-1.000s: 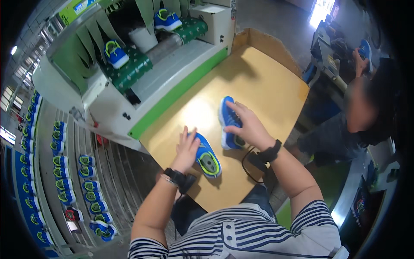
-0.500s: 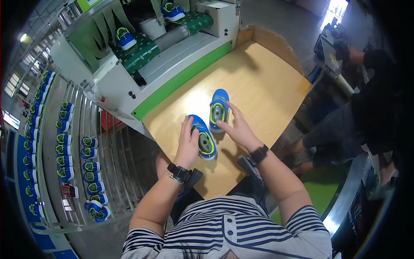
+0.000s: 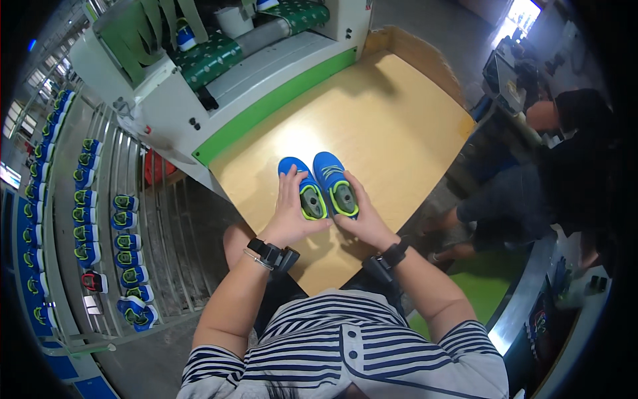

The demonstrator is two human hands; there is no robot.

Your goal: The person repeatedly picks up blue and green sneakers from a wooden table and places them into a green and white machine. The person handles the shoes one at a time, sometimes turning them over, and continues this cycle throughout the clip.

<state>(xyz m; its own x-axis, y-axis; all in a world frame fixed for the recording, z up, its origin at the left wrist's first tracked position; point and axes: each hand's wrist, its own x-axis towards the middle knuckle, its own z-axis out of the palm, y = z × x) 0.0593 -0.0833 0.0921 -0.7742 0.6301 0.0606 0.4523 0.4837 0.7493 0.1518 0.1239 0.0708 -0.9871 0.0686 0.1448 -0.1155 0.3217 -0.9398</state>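
Two blue shoes with lime-green collars stand side by side, toes pointing away from me, over the tan tabletop point(image 3: 399, 139). Each has a grey-green shoe last showing in its opening. My left hand point(image 3: 288, 214) wraps round the outer side and heel of the left shoe point(image 3: 290, 164), fingers lying over its upper. Round the outer side and heel of the right shoe point(image 3: 327, 166) closes my right hand point(image 3: 364, 216). The thumbs meet near the two heels. Whether the soles touch the board cannot be made out.
Beyond the board is a machine with a green conveyor belt point(image 3: 211, 61) carrying a shoe point(image 3: 185, 36). To my left a metal rack point(image 3: 174, 266) bears rows of similar blue shoes, with one red-and-black shoe point(image 3: 94, 282). Another person point(image 3: 525, 179) is at the right.
The shoes, staggered and apart before, are now drawn together with toes nearly level. My hands have closed round them, the right one moving inward. The whole view has shifted slightly.
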